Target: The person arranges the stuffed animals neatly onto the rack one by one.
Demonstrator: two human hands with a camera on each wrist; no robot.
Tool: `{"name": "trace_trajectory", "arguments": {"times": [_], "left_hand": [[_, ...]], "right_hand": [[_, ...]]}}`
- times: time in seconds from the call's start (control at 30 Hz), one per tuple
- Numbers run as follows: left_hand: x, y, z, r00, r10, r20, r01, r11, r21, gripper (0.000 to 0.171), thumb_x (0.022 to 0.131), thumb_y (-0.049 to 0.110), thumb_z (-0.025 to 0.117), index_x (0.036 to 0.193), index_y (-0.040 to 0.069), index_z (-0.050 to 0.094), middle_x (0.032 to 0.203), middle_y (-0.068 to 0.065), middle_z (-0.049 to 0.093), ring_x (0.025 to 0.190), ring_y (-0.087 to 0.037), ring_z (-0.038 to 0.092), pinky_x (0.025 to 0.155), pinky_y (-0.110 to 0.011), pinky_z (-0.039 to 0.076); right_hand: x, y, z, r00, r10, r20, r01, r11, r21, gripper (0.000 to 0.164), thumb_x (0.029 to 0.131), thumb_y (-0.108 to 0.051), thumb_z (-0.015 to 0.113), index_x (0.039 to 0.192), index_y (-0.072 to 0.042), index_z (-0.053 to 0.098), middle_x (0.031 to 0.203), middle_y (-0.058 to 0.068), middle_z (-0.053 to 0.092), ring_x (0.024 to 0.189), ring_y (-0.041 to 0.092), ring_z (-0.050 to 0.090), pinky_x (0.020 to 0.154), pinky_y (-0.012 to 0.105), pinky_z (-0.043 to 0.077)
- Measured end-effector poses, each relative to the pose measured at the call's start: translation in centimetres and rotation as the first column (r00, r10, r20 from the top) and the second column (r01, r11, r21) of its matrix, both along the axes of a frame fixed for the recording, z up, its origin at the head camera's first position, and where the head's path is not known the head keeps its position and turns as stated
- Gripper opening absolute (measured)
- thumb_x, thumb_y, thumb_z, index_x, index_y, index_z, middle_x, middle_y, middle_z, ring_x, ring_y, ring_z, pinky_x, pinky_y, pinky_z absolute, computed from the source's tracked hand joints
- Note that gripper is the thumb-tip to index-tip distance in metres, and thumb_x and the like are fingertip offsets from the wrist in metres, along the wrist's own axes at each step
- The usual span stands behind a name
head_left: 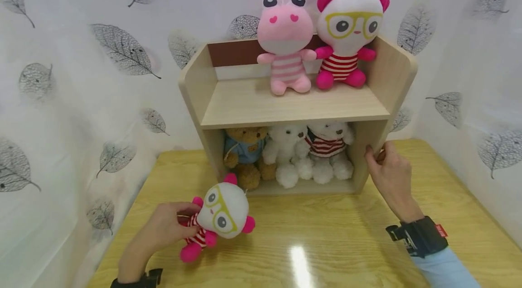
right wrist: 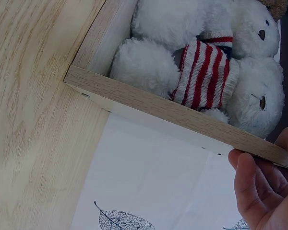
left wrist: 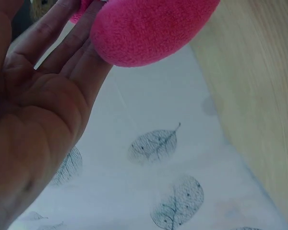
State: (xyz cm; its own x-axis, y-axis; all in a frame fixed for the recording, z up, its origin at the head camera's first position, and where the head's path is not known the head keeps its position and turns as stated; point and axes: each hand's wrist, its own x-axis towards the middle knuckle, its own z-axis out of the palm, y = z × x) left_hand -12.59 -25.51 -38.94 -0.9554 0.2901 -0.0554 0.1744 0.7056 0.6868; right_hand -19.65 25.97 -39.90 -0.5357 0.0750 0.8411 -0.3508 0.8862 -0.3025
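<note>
A plush panda [head_left: 224, 211] with yellow glasses and a red-striped body is tilted over the table at left. My left hand [head_left: 171, 222] grips it round the striped body; one pink limb [left wrist: 149, 31] fills the top of the left wrist view. My right hand [head_left: 391, 175] pinches the right side panel of a two-tier wooden shelf [head_left: 293, 109], thumb towards the inner face and fingers outside. In the right wrist view, the hand [right wrist: 269, 187] touches the panel's edge beside a white bear [right wrist: 264, 96] in a striped sweater.
On the upper tier sit a pink plush hippo [head_left: 285, 48] and another plush panda [head_left: 346, 39]. The lower tier holds a brown bear [head_left: 248, 156] in blue and a plain white bear [head_left: 287, 154]. Leaf-patterned sheeting [head_left: 81, 98] surrounds the wooden table [head_left: 338, 233].
</note>
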Motion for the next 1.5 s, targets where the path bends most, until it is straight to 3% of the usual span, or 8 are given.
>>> {"name": "trace_trajectory", "arguments": {"times": [0.33, 0.47, 0.67, 0.8, 0.97, 1.13, 1.3, 1.5], "left_hand": [[0.6, 3.6, 1.7, 0.994, -0.079, -0.081, 0.083, 0.995, 0.057, 0.031, 0.072, 0.01, 0.08, 0.102, 0.012, 0.073, 0.102, -0.008, 0.074, 0.087, -0.014, 0.069, 0.071, -0.032, 0.061], [0.5, 5.1, 2.4, 0.979, -0.049, -0.198, 0.069, 0.993, 0.099, 0.03, 0.071, 0.01, 0.08, 0.1, 0.015, 0.073, 0.096, -0.002, 0.075, 0.079, -0.006, 0.069, 0.066, -0.029, 0.06], [0.8, 7.1, 3.3, 0.92, -0.013, -0.393, 0.109, 0.969, 0.223, 0.037, 0.069, 0.003, 0.079, 0.105, 0.011, 0.071, 0.094, -0.004, 0.075, 0.078, -0.007, 0.068, 0.062, -0.028, 0.061], [0.9, 8.0, 4.3, 0.867, -0.018, -0.498, 0.169, 0.951, 0.258, 0.038, 0.07, 0.001, 0.078, 0.107, 0.008, 0.071, 0.096, -0.006, 0.074, 0.082, -0.012, 0.069, 0.064, -0.026, 0.061], [0.3, 9.0, 6.3, 0.796, 0.034, -0.605, 0.177, 0.942, 0.286, 0.039, 0.071, 0.0, 0.078, 0.109, 0.005, 0.071, 0.097, -0.008, 0.074, 0.081, -0.013, 0.069, 0.067, -0.026, 0.061], [-1.1, 10.1, 9.0, 0.752, 0.087, -0.653, 0.176, 0.928, 0.327, 0.04, 0.073, -0.001, 0.077, 0.112, 0.0, 0.069, 0.097, -0.013, 0.074, 0.082, -0.016, 0.07, 0.068, -0.02, 0.059], [-2.9, 11.0, 10.9, 0.715, 0.171, -0.678, 0.17, 0.898, 0.406, 0.037, 0.074, 0.002, 0.08, 0.109, -0.001, 0.07, 0.099, -0.015, 0.075, 0.082, -0.016, 0.07, 0.071, -0.018, 0.058], [-4.5, 11.9, 12.5, 0.691, 0.277, -0.667, 0.137, 0.857, 0.497, 0.033, 0.076, 0.008, 0.08, 0.107, 0.0, 0.072, 0.097, -0.016, 0.076, 0.083, -0.016, 0.071, 0.07, -0.017, 0.058]], "right_hand": [[0.1, 0.1, -0.1, 1.0, -0.001, 0.006, 0.001, 1.0, 0.004, 0.019, 0.084, -0.005, 0.065, 0.076, 0.008, 0.053, 0.048, 0.019, 0.056, 0.034, 0.026, 0.049, 0.031, 0.041, 0.037], [0.0, 0.2, -0.2, 1.0, -0.003, 0.002, 0.003, 1.0, 0.005, 0.019, 0.084, -0.005, 0.065, 0.076, 0.008, 0.053, 0.048, 0.019, 0.056, 0.034, 0.026, 0.049, 0.031, 0.041, 0.037], [0.0, 0.0, -0.3, 1.0, 0.006, -0.006, -0.006, 1.0, 0.007, 0.019, 0.084, -0.005, 0.065, 0.076, 0.008, 0.053, 0.049, 0.02, 0.057, 0.034, 0.027, 0.05, 0.03, 0.042, 0.038], [0.0, 0.0, -0.3, 1.0, 0.007, -0.013, -0.007, 1.0, 0.012, 0.019, 0.084, -0.005, 0.065, 0.076, 0.008, 0.053, 0.049, 0.02, 0.057, 0.033, 0.027, 0.05, 0.03, 0.042, 0.037], [0.0, 0.0, -0.3, 1.0, 0.0, -0.013, 0.0, 1.0, 0.001, 0.019, 0.084, -0.005, 0.065, 0.076, 0.008, 0.053, 0.049, 0.02, 0.057, 0.034, 0.027, 0.05, 0.03, 0.042, 0.037], [0.0, 0.1, -0.3, 1.0, -0.002, -0.016, 0.001, 1.0, -0.007, 0.018, 0.084, -0.005, 0.065, 0.077, 0.008, 0.053, 0.049, 0.02, 0.056, 0.034, 0.027, 0.05, 0.03, 0.043, 0.037], [-0.1, 0.0, -0.3, 1.0, 0.004, -0.021, -0.004, 1.0, -0.002, 0.018, 0.083, -0.004, 0.065, 0.078, 0.007, 0.053, 0.049, 0.019, 0.056, 0.033, 0.027, 0.049, 0.03, 0.042, 0.037], [-0.1, 0.1, -0.4, 1.0, 0.002, -0.026, -0.002, 1.0, -0.001, 0.018, 0.083, -0.004, 0.065, 0.077, 0.007, 0.053, 0.049, 0.019, 0.056, 0.033, 0.027, 0.049, 0.03, 0.042, 0.036]]}}
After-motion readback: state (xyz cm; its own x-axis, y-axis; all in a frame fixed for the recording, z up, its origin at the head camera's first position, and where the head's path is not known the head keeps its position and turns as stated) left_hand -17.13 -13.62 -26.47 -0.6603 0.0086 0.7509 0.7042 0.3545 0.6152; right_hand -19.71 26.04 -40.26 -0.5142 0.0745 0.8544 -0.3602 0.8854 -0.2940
